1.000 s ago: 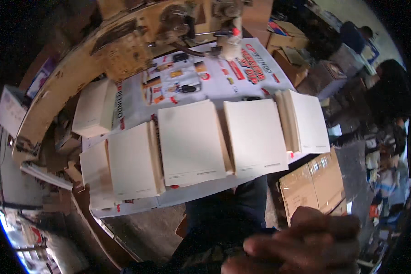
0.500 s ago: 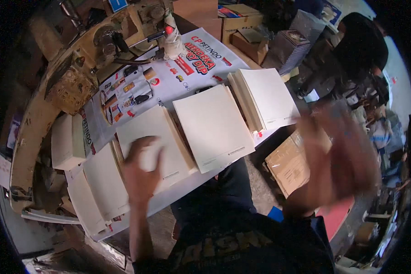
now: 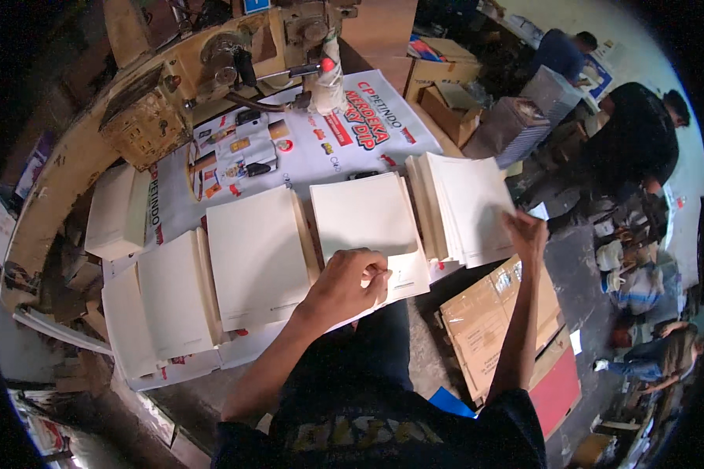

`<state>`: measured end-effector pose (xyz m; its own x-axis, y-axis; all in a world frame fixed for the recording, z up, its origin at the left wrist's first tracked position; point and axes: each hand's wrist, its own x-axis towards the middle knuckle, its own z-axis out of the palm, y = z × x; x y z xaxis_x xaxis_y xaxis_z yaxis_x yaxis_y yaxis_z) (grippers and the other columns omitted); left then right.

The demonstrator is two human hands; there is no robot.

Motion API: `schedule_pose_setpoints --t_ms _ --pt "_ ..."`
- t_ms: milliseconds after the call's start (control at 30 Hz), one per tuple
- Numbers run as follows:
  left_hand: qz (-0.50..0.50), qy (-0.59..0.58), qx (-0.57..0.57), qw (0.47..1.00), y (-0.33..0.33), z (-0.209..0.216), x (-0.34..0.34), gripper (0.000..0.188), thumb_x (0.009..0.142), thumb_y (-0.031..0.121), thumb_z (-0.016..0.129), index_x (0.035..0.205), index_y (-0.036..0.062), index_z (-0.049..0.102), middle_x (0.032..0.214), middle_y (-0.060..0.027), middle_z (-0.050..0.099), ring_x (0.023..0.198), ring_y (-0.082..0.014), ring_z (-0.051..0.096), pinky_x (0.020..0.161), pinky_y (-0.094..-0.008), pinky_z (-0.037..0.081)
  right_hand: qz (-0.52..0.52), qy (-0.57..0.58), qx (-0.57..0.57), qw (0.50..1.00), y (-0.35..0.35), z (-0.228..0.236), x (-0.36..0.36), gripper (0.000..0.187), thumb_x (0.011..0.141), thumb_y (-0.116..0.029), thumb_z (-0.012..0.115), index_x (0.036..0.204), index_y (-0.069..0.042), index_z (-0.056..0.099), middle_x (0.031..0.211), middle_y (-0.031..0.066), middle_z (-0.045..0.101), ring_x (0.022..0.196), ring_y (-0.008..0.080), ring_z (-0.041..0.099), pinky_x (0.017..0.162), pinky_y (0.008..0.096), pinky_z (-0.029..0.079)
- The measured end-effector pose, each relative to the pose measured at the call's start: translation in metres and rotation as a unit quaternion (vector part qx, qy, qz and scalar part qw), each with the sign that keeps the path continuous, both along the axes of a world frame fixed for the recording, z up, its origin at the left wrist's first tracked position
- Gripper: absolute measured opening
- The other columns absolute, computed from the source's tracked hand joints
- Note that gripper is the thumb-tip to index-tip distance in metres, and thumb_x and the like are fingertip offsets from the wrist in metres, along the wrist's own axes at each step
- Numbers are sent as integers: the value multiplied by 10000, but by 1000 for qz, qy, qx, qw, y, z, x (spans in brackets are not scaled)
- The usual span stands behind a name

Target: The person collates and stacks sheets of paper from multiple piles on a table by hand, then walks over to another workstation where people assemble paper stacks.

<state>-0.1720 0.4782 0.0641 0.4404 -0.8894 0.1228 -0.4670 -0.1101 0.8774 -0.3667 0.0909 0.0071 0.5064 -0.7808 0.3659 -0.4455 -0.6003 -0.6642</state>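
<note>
Several stacks of cream-white paper lie side by side on the table. My right hand (image 3: 526, 234) pinches the right edge of a sheet of paper (image 3: 469, 199) on the rightmost stack, and that sheet is slightly skewed over the ones beneath. My left hand (image 3: 348, 281) is over the near part of the neighbouring paper stack (image 3: 360, 207), thumb and fingertips brought together. Whether a sheet is between those fingertips cannot be made out. To its left is another paper stack (image 3: 258, 250), its sheets fanned slightly at the right side.
A printed banner (image 3: 305, 148) covers the table beneath the stacks. Behind it stands a worn beige machine (image 3: 145, 125) with a wrapped post (image 3: 328, 90). A taped cardboard box (image 3: 485, 332) sits low at the right. Other people (image 3: 633, 144) work farther off at the right.
My left hand has moved right, from one stack to its neighbour, and its fingers have closed. My right hand, blurred and off the paper before, now grips a sheet on the rightmost stack.
</note>
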Motion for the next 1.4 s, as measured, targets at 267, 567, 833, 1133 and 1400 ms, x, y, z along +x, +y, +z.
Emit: schedule_pose_setpoints --t_ms 267,567,833,1133,1400 --pt "128 57 -90 986 55 19 -2 132 831 60 697 916 -24 641 917 -121 682 831 -162 666 774 -273 522 -11 -64 47 997 71 63 17 321 880 -174 685 1102 56 651 883 96 711 743 130 615 707 287 488" --pt "164 -187 160 955 143 27 27 561 612 385 863 1003 61 624 1125 -78 561 1149 -273 509 992 -429 415 168 -85 202 961 198 45 65 309 891 -36 647 1195 -37 590 891 -4 625 737 72 542 637 216 427" --pt "209 11 46 977 171 16 40 137 862 100 682 909 -9 613 937 -117 636 925 -210 651 816 -370 542 229 -88 336 909 233 46 97 379 902 -104 639 1242 46 564 1028 84 665 926 138 597 855 266 458" --pt "235 33 -115 965 248 27 32 319 731 130 798 1001 27 665 1130 -129 648 1080 -244 616 949 -388 473 228 -185 394 871 270 45 119 490 877 -26 614 1348 -12 478 1160 74 617 1028 151 584 922 287 447" --pt "298 -141 288 899 296 26 29 865 581 327 882 1323 135 483 1430 -121 447 1337 -302 395 1106 -455 348 366 -124 376 842 354 44 163 437 962 -128 540 1365 -15 414 1180 109 598 1068 144 545 911 272 430"
